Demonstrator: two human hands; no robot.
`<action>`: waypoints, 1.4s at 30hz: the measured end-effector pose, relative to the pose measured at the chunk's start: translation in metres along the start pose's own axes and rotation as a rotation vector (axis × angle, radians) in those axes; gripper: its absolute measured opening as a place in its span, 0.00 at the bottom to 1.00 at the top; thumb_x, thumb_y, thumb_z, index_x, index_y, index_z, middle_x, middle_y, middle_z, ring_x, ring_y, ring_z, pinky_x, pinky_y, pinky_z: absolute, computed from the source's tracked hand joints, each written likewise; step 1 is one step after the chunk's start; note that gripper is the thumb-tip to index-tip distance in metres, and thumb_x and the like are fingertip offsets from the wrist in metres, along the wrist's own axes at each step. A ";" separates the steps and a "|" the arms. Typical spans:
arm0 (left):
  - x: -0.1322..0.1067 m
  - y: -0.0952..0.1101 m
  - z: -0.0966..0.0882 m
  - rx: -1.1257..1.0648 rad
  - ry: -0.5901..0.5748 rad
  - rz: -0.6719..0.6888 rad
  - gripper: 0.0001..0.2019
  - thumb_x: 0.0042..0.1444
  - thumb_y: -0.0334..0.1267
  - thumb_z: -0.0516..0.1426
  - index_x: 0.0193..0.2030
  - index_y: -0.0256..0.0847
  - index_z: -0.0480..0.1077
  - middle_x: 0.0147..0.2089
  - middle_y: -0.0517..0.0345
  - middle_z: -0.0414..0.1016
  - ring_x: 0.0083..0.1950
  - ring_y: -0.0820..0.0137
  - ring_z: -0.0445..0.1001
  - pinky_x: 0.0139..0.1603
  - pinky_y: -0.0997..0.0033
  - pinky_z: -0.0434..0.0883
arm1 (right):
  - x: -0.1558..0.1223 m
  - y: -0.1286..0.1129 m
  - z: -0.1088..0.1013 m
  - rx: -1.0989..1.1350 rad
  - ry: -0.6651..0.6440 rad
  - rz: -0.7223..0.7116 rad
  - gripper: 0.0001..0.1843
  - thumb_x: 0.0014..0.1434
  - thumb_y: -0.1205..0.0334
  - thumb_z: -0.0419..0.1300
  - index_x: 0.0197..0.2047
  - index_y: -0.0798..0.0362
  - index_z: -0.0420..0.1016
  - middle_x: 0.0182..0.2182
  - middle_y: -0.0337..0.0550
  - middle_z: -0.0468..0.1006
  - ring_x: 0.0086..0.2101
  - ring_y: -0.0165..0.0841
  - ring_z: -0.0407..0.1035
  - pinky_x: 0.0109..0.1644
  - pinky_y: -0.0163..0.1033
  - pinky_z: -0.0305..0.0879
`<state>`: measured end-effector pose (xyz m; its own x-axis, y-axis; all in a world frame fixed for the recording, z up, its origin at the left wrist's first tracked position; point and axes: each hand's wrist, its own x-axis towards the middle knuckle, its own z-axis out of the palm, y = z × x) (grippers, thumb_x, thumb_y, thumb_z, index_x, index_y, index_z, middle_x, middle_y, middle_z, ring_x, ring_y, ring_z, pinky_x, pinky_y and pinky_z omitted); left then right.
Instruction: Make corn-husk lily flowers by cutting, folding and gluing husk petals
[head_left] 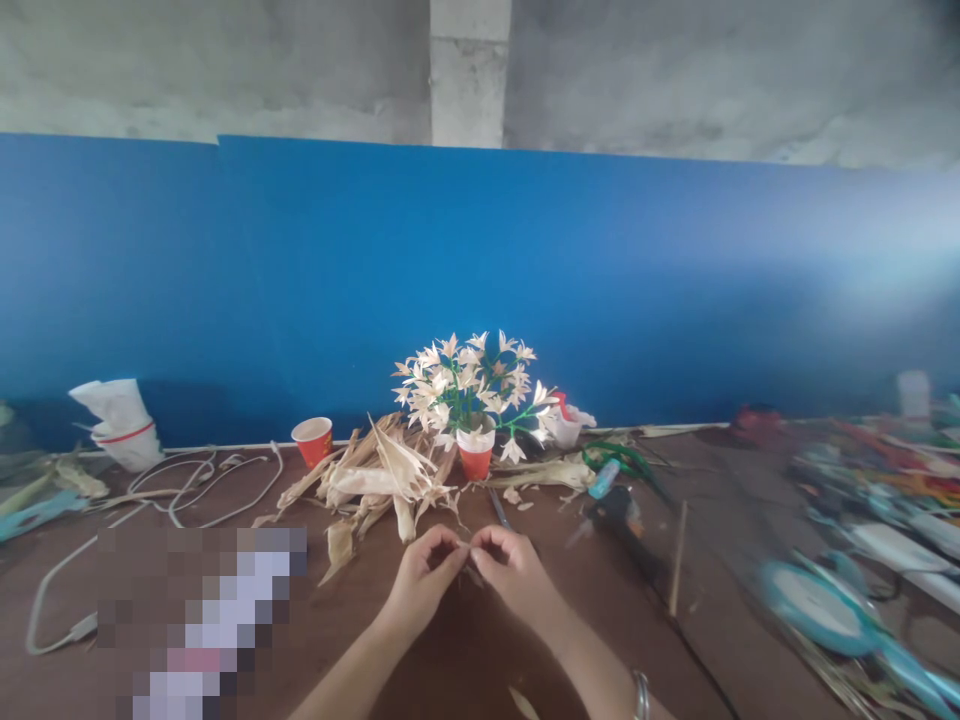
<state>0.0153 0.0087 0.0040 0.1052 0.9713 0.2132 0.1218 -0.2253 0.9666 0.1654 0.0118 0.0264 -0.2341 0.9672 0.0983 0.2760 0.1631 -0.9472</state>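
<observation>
My left hand and my right hand meet over the brown table, thumbs and fingertips pinched together. Whatever lies between the fingertips is too small to make out; a thin pale bit shows just beneath them. Beyond the hands, a bunch of pale handmade flowers on green stems stands in a red and white paper cup. Dried corn husks are heaped left of that cup. A slim metal tool lies just past my right hand, its near end hidden.
At the left are a white cable, a red paper cup and a white bag-lined container. On the right lie a dark glue-gun-like tool, a thin stick and a turquoise roll. A blue partition stands behind.
</observation>
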 end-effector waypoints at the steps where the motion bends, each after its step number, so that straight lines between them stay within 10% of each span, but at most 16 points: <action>1: 0.000 0.001 0.000 -0.003 0.000 -0.004 0.10 0.51 0.42 0.56 0.26 0.37 0.66 0.24 0.62 0.66 0.28 0.73 0.64 0.30 0.76 0.62 | 0.000 0.000 0.000 0.000 0.005 0.009 0.07 0.51 0.62 0.54 0.27 0.55 0.71 0.20 0.36 0.70 0.24 0.28 0.63 0.27 0.30 0.59; 10: -0.003 0.005 -0.003 0.332 0.046 0.170 0.09 0.47 0.30 0.55 0.36 0.40 0.72 0.36 0.55 0.74 0.39 0.66 0.70 0.41 0.69 0.66 | 0.003 0.008 -0.001 -0.169 0.034 -0.117 0.06 0.51 0.66 0.54 0.27 0.55 0.73 0.23 0.38 0.73 0.27 0.30 0.67 0.32 0.32 0.60; 20: -0.007 0.012 0.003 0.806 0.133 0.222 0.07 0.50 0.32 0.53 0.24 0.41 0.70 0.26 0.56 0.73 0.33 0.64 0.70 0.37 0.65 0.59 | 0.003 0.018 0.006 -0.547 0.172 -0.358 0.05 0.51 0.69 0.57 0.25 0.53 0.70 0.25 0.38 0.73 0.30 0.32 0.66 0.37 0.36 0.55; 35: -0.001 0.009 -0.010 0.860 0.324 0.057 0.08 0.50 0.34 0.52 0.25 0.41 0.71 0.28 0.55 0.76 0.34 0.62 0.72 0.37 0.65 0.60 | 0.004 0.014 0.003 -0.522 0.349 -0.198 0.06 0.51 0.67 0.55 0.25 0.53 0.72 0.25 0.42 0.75 0.30 0.34 0.67 0.36 0.37 0.57; 39: 0.001 0.008 -0.012 0.686 0.194 0.199 0.12 0.53 0.37 0.52 0.42 0.42 0.71 0.36 0.53 0.76 0.40 0.62 0.71 0.41 0.64 0.64 | 0.006 0.016 -0.005 -0.419 0.231 -0.222 0.06 0.52 0.67 0.55 0.26 0.53 0.72 0.26 0.40 0.75 0.30 0.33 0.68 0.36 0.36 0.59; 42: -0.002 0.012 -0.004 0.705 0.103 0.243 0.08 0.54 0.39 0.52 0.34 0.43 0.72 0.32 0.54 0.75 0.37 0.63 0.71 0.40 0.65 0.62 | 0.006 0.014 -0.001 -0.456 0.182 -0.288 0.05 0.51 0.69 0.55 0.26 0.53 0.71 0.26 0.39 0.75 0.31 0.33 0.68 0.37 0.36 0.58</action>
<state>0.0131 0.0042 0.0155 0.1215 0.8825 0.4544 0.7136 -0.3959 0.5780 0.1687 0.0202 0.0135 -0.2060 0.8826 0.4226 0.6091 0.4537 -0.6505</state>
